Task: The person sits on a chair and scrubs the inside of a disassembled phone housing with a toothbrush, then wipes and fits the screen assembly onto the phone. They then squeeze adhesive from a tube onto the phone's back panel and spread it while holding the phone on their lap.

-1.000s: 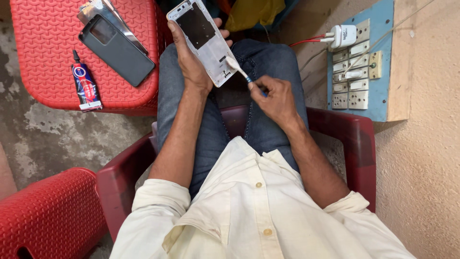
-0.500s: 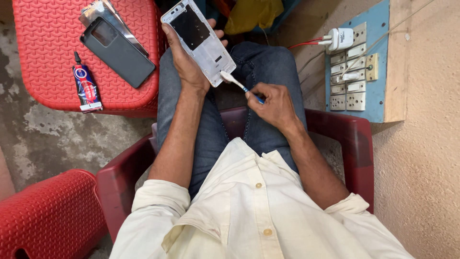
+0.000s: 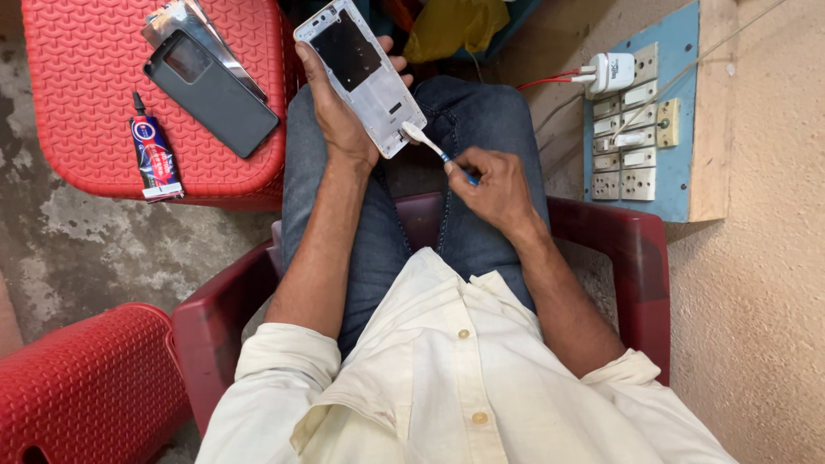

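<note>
My left hand (image 3: 337, 112) grips a white phone frame (image 3: 361, 73) with a dark inner panel, held tilted above my lap. In my right hand (image 3: 490, 185) is a small brush (image 3: 424, 141) with a white head and blue handle. The brush head touches the lower right corner of the phone frame. I sit in a dark red plastic chair (image 3: 632, 258), wearing blue jeans and a cream shirt.
A red plastic stool (image 3: 86, 112) at upper left carries a dark phone cover (image 3: 210, 94), a clear film sheet (image 3: 185, 15) and a glue tube (image 3: 155, 159). A blue switchboard (image 3: 640, 120) with sockets and a white charger (image 3: 612, 73) hangs on the right wall. Another red stool (image 3: 82, 387) stands lower left.
The brush head has shifted a little along the lower edge of the phone frame, and the frame has tilted slightly in my left hand. Nothing else moved.
</note>
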Tool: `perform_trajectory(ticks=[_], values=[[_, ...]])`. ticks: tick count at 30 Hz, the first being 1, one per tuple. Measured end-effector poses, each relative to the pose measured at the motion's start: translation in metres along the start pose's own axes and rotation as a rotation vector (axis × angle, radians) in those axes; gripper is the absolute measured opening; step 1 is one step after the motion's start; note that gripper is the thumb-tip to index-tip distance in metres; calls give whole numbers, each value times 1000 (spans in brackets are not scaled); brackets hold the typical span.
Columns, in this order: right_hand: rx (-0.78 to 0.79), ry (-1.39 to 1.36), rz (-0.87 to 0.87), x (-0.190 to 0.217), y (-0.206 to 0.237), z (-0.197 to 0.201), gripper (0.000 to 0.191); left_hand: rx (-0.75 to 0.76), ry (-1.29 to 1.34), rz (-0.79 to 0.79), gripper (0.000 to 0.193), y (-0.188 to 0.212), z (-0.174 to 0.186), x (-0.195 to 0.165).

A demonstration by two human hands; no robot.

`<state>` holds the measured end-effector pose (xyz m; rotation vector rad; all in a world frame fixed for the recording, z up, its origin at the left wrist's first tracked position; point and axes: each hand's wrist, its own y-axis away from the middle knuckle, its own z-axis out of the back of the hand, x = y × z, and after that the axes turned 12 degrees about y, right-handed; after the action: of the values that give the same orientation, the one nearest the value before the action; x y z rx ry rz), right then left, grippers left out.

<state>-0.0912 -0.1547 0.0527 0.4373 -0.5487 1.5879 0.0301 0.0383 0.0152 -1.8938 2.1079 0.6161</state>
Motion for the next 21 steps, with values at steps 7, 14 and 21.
perform_trajectory(ticks=[7,14,21], values=[[-129,-57,-174,-7,0,-5,18,9,64,46,93,0,4,3],[-256,-464,-302,-4,-34,29,27,-24,62,97,92,5,-3,6],[-654,-118,52,-9,-162,151,13,-38,22,188,93,5,-4,14]])
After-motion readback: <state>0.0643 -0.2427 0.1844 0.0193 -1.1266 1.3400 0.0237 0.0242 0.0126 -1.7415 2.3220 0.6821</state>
